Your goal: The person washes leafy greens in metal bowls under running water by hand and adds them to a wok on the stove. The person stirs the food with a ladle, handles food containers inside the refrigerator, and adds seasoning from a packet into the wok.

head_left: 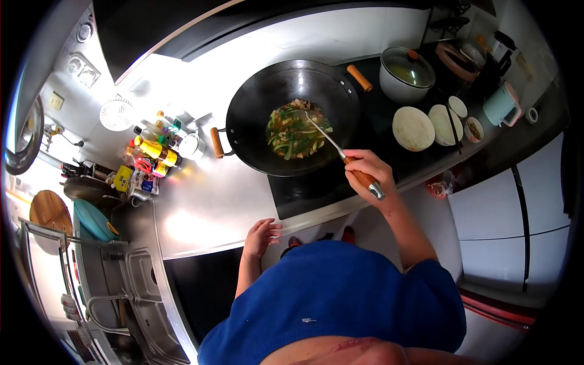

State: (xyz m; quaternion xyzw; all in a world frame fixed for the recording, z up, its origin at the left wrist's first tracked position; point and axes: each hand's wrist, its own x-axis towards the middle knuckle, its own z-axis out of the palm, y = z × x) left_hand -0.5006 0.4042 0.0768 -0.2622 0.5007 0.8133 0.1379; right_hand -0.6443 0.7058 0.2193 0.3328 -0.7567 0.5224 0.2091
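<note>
The wok (252, 109), black inside with two wooden side handles, holds a stir-fry (291, 131) of green leaves, pale green strips and small brownish pieces, gathered glossy in the bottom with some reddish-brown liquid. Right of the wok, toward the back, a pale pot (398, 86) wears a glass lid with an orange-brown knob; something yellowish-green shows through, though what it is cannot be told. Farther right of the wok and below that pot come a large white bowl (413, 129) with a few specks inside, a second pale bowl (441, 125) with dark chopsticks (454, 126) across it, a little white bowl (457, 106), and a small dish (474, 129) of reddish bits. Left of the wok, on the steel worktop (207, 210), bottles (159, 152) crowd beside a white container (191, 146) whose contents are unclear.

The cooking utensil (327, 137) has a slim metal shaft, a wooden handle and a metal end cap; its tip is among the food in the wok, and its handle slants out over the near right rim. The right hand (369, 173) is wrapped round that handle. The left hand (263, 237) is released, fingers loosely curled, on the person's side of the wok by the worktop's front edge
</note>
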